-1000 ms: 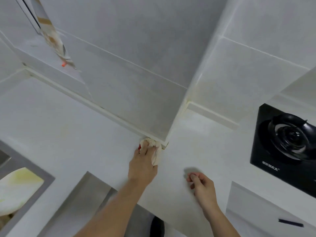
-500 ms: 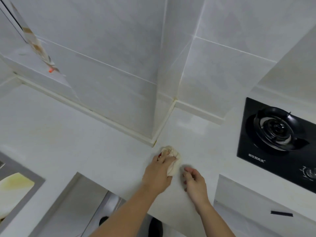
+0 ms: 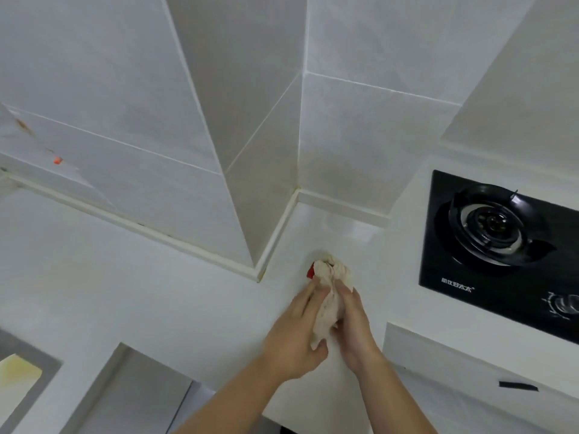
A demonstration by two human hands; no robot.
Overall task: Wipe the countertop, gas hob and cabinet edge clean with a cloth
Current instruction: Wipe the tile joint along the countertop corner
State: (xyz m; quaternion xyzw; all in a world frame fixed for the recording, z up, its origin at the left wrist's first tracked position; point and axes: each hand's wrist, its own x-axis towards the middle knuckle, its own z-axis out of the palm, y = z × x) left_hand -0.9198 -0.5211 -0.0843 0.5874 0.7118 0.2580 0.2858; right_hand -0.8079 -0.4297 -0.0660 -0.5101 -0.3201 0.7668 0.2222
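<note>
Both hands meet over one bunched cream cloth (image 3: 332, 292) with a small red patch at its far left tip, which lies on the white stone table (image 3: 131, 296) near its front edge, just right of the jutting wall corner. Left hand (image 3: 293, 336) comes in from the near left, its fingers stretched along the left flank of the cloth and its thumb tucked under the near end, so it holds the fabric from that side. Right hand (image 3: 352, 327) lies against the cloth's right flank, fingers curled round it, pinching it towards the left hand; the two hands touch the cloth from opposite sides and nearly touch each other at its near end.

At the near left, a grey-framed sink opening (image 3: 29, 377) shows something pale yellow inside. At the near right, a white cabinet front (image 3: 470, 399) under the table carries a short black handle (image 3: 517, 386).

Farther right, a black glass gas hob (image 3: 445, 261) is set into the table, well apart from the cloth, with a round black burner (image 3: 493, 227) and a knob at its near right edge.

Beyond, pale grey wall tiles (image 3: 360, 145) rise from a cream sealing strip (image 3: 275, 236) along the table's far edge.
</note>
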